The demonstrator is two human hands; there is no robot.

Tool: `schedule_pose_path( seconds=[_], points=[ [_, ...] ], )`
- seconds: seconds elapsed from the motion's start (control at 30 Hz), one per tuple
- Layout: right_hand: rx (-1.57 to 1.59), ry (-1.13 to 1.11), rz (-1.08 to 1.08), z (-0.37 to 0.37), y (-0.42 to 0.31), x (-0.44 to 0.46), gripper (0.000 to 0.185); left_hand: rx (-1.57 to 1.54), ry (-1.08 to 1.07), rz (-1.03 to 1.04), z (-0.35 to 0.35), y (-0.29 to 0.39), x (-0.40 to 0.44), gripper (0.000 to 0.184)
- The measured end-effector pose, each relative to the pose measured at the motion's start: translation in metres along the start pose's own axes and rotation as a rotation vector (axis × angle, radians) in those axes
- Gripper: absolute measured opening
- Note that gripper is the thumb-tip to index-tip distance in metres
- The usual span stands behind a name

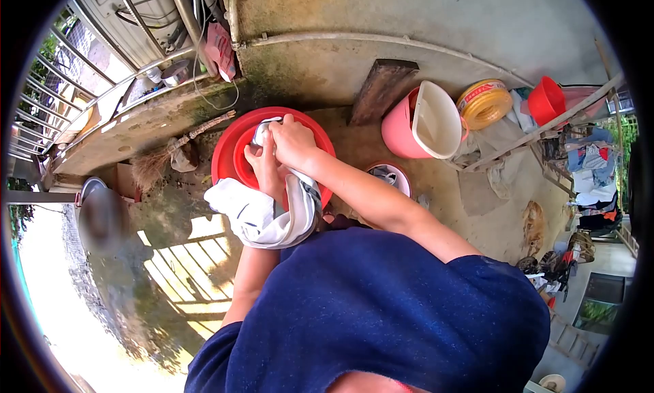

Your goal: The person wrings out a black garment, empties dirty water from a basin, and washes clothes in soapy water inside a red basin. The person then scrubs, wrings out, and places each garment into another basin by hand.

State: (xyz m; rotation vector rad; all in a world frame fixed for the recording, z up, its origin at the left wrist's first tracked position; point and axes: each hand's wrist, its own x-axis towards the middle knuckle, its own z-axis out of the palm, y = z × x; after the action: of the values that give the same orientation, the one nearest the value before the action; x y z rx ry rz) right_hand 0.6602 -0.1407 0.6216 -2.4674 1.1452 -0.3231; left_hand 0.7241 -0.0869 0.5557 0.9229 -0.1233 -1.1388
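Observation:
Over a large red basin (222, 162) with a smaller red basin (240, 162) inside it, both my hands come together. A white and grey garment (255, 212) hangs over my left forearm, and a bunched bit of white and grey cloth shows between my fingers. My right hand (294, 142) is closed on this cloth from above. Just below it, my left hand (266, 167) grips the same cloth, thumb up. Whether the bunched bit belongs to the draped garment is partly hidden by my fingers. The inside of the basins is mostly covered.
A white-rimmed bowl (402, 182) with dark cloth stands right of my right forearm. Beyond are a pink bucket (400, 128), a wooden board (381, 89), a yellow hose coil (487, 105) and a red bucket (546, 100). A twig broom (155, 167) and metal basin (95, 188) are left.

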Motion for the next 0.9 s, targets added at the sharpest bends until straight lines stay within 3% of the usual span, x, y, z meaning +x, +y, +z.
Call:
schedule_pose_path(
  seconds=[0.07, 0.1, 0.17, 0.2, 0.23, 0.3, 0.4, 0.43, 0.5, 0.57, 0.63, 0.67, 0.73, 0.8, 0.83, 0.9],
  points=[
    [-0.042, -0.116, -0.026, -0.01, -0.009, -0.006, 0.026, -0.079, 0.179, 0.048, 0.015, 0.014, -0.016, 0.039],
    [-0.043, -0.119, -0.024, -0.011, -0.009, -0.006, 0.026, -0.108, -0.004, 0.076, 0.015, 0.02, -0.02, 0.036],
    [-0.077, -0.149, -0.193, -0.011, -0.011, -0.007, 0.029, -0.383, -0.244, -0.198, 0.005, 0.026, -0.009, 0.036],
    [-0.163, -0.22, -0.295, -0.01, -0.015, -0.012, 0.03, -0.377, -0.223, -0.171, 0.003, 0.031, -0.004, 0.041],
    [-0.166, -0.227, -0.338, 0.002, -0.01, -0.01, 0.033, -0.342, -0.194, -0.198, -0.002, 0.028, 0.004, 0.034],
    [0.076, -0.571, -0.265, -0.007, -0.006, 0.002, 0.04, -0.204, -0.04, -0.19, -0.016, 0.02, 0.023, 0.024],
    [0.244, -0.37, -0.134, -0.035, -0.023, -0.02, 0.046, -0.063, -0.097, -0.168, 0.014, 0.05, 0.006, 0.018],
    [0.158, -0.249, -0.096, -0.047, -0.034, -0.031, 0.057, -0.009, -0.099, -0.038, 0.017, 0.047, 0.014, 0.025],
    [0.025, 0.226, -0.304, -0.061, -0.049, -0.059, 0.075, -0.207, -0.118, -0.173, 0.013, 0.052, 0.022, 0.022],
    [0.218, 0.075, -0.478, -0.066, -0.058, -0.078, 0.091, -0.149, 0.048, -0.151, -0.001, 0.059, 0.041, 0.021],
    [0.161, -0.122, -0.479, -0.055, -0.061, -0.086, 0.1, -0.042, 0.167, 0.072, -0.015, 0.055, 0.058, 0.018],
    [0.124, -0.098, -0.465, -0.046, -0.058, -0.083, 0.093, 0.015, 0.214, 0.227, -0.018, 0.053, 0.063, 0.016],
    [0.095, -0.08, -0.447, -0.037, -0.054, -0.071, 0.087, 0.789, 0.044, 0.811, -0.031, 0.054, 0.055, 0.029],
    [0.246, -0.313, -0.402, -0.037, -0.051, -0.059, 0.063, 0.819, -0.038, 0.713, -0.032, 0.064, 0.042, 0.032],
    [0.34, -0.189, -0.446, -0.043, -0.049, -0.057, 0.041, 0.841, -0.116, 0.623, -0.03, 0.074, 0.036, 0.036],
    [0.673, -0.114, -0.329, -0.077, -0.047, -0.051, 0.035, -0.013, -0.353, 0.14, -0.044, 0.078, 0.048, 0.048]
  ],
)
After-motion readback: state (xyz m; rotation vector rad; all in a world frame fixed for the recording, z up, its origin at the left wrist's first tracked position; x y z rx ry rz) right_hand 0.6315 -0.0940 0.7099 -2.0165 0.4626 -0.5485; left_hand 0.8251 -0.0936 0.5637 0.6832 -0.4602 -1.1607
